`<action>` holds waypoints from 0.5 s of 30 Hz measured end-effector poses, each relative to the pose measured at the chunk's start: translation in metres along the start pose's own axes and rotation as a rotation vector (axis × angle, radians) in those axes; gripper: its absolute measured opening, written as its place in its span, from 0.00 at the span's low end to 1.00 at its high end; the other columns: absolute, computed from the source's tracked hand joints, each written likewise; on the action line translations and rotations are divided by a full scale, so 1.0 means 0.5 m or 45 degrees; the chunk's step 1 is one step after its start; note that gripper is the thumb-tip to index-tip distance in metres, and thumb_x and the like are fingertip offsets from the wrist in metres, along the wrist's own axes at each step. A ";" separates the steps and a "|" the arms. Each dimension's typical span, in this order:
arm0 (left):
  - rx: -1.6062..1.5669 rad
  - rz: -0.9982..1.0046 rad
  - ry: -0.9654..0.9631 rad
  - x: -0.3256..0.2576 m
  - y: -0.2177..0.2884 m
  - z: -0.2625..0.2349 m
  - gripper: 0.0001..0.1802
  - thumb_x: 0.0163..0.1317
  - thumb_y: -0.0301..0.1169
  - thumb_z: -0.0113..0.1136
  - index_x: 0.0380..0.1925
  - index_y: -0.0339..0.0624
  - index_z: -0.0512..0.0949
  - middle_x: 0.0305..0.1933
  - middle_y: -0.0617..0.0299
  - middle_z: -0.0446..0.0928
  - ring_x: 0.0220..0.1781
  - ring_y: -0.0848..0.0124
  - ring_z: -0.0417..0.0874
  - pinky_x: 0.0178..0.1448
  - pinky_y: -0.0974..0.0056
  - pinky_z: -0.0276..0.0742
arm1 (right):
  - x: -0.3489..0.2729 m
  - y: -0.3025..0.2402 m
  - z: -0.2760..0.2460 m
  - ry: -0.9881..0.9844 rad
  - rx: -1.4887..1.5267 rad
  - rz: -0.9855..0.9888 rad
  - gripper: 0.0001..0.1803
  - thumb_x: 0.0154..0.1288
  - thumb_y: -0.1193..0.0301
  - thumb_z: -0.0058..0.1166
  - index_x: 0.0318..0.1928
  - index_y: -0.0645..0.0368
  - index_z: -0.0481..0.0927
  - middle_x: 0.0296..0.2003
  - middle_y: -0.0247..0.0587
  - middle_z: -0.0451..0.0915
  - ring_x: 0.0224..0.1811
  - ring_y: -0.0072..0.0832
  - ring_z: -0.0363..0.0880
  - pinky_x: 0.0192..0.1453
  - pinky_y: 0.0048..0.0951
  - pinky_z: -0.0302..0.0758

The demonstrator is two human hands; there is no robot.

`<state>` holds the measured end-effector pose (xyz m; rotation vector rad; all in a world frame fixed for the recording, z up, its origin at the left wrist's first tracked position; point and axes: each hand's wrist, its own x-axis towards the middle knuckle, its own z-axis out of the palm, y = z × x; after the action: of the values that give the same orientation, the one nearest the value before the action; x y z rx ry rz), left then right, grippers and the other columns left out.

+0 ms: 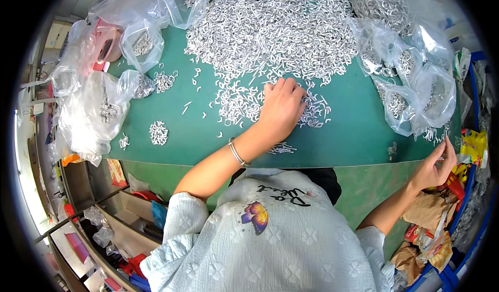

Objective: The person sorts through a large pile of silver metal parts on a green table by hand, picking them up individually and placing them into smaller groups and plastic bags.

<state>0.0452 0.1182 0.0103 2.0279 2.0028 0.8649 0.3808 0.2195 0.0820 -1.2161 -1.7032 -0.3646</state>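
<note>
The left hand [282,105] curls over small curved silvery metal pieces [236,105], spread seemingly for easy reach, the right hand [435,168] half-bent, though I can't tell either grip.

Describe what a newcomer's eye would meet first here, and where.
Probably the big heap of small silvery curved pieces, across the far middle of the green tabletop. The person's left hand is at its near side, and clear plastic bags flank the heap left and right.
</note>
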 end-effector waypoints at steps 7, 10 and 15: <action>-0.465 -0.189 0.032 0.017 -0.016 -0.020 0.04 0.57 0.25 0.65 0.33 0.40 0.82 0.32 0.62 0.79 0.33 0.71 0.77 0.38 0.65 0.70 | -0.068 -0.175 0.072 -0.711 0.745 0.230 0.08 0.62 0.84 0.56 0.41 0.67 0.83 0.36 0.42 0.82 0.40 0.29 0.79 0.50 0.29 0.74; -0.810 -0.662 -0.336 0.030 0.009 -0.087 0.06 0.60 0.27 0.65 0.34 0.36 0.83 0.33 0.63 0.82 0.32 0.79 0.79 0.34 0.71 0.74 | -0.096 -0.257 0.100 -1.062 1.039 0.386 0.14 0.59 0.85 0.58 0.46 0.64 0.82 0.38 0.41 0.82 0.39 0.25 0.79 0.45 0.24 0.74; -1.629 -0.903 -0.310 -0.009 0.006 -0.087 0.09 0.64 0.29 0.64 0.39 0.35 0.82 0.36 0.65 0.81 0.37 0.81 0.77 0.43 0.75 0.73 | -0.108 -0.331 0.127 -1.119 1.220 0.419 0.16 0.57 0.83 0.60 0.48 0.63 0.81 0.38 0.39 0.82 0.37 0.25 0.78 0.41 0.25 0.73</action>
<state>0.0264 0.1015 0.0463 0.6164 1.2302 1.1539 0.2086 0.1584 0.0524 -0.8934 -1.9177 1.2265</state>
